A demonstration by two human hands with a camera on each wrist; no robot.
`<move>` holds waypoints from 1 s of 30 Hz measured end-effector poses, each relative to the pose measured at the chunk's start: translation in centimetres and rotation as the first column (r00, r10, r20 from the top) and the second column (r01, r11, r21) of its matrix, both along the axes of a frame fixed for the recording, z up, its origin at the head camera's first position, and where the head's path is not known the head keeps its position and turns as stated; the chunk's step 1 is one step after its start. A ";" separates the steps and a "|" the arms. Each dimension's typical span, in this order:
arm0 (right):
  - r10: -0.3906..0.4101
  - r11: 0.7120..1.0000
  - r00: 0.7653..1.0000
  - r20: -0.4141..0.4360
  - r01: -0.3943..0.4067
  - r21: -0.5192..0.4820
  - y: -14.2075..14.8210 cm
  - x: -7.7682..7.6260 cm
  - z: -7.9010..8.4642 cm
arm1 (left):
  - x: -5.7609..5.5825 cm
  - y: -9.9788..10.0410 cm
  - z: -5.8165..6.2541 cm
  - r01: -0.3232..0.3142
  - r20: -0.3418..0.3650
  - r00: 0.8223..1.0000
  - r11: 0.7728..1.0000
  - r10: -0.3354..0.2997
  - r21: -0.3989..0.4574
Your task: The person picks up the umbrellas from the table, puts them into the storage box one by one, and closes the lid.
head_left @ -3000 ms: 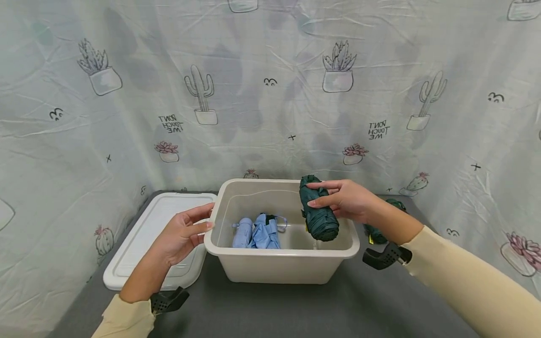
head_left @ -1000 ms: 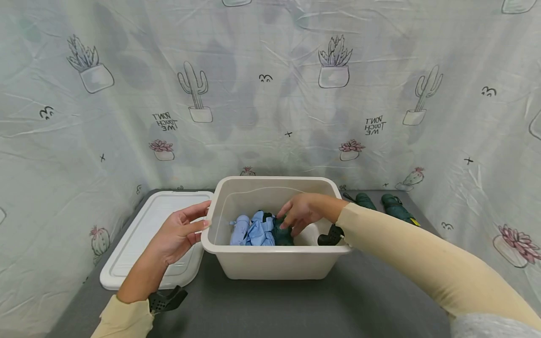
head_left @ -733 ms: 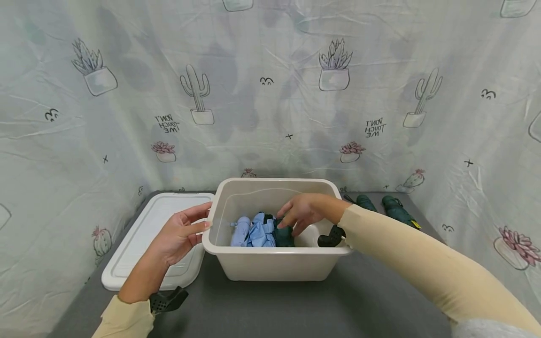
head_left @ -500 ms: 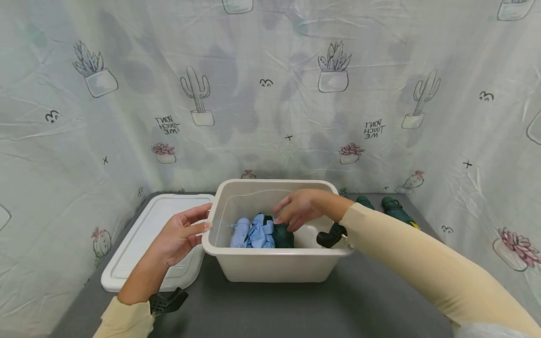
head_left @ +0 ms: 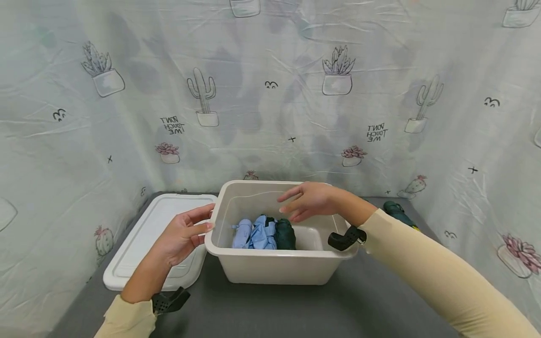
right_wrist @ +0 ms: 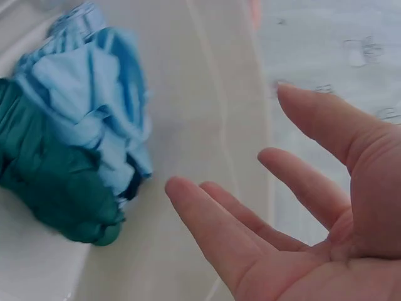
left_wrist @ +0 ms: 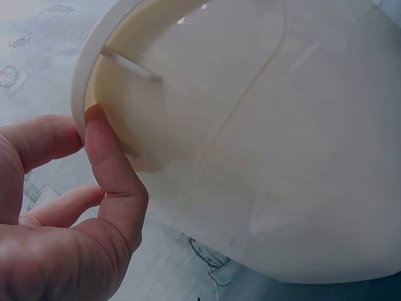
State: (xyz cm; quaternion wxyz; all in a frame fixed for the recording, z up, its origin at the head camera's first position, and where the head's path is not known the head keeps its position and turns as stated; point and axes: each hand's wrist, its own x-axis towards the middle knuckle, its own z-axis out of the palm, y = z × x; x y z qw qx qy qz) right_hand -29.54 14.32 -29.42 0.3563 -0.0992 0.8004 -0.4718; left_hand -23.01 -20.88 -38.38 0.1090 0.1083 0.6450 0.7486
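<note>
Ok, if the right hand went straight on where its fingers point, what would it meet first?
Probably the bin's left wall, as the right hand seems to point above the blue bundles; height is unclear, so it might meet them first.

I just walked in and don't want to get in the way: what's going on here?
A person's left hand grips the left edge of an open beige bin; their right hand, holding nothing, hovers over it. Inside, a lilac-blue roll, a light-blue bundle and a dark green roll lie side by side. Another green roll lies on the grey table to the right, the white lid to the left.
</note>
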 end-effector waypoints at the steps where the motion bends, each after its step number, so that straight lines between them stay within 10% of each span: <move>1: 0.005 1.000 1.000 -0.027 -0.006 -0.014 0.3 0.2 0.1 | 0.0 0.1 0.0 0.001 -0.001 1.000 1.000 -0.001 -0.002; 16: -0.141 0.961 0.960 -0.240 0.074 -0.267 4.9 1.8 -0.2 | -0.1 0.2 -0.4 -0.006 0.001 1.000 1.000 0.006 -0.002; 30: -0.397 0.853 0.851 -0.344 0.204 -0.480 9.9 3.6 -1.8 | -0.2 0.0 -0.3 -0.005 -0.012 1.000 1.000 0.005 0.005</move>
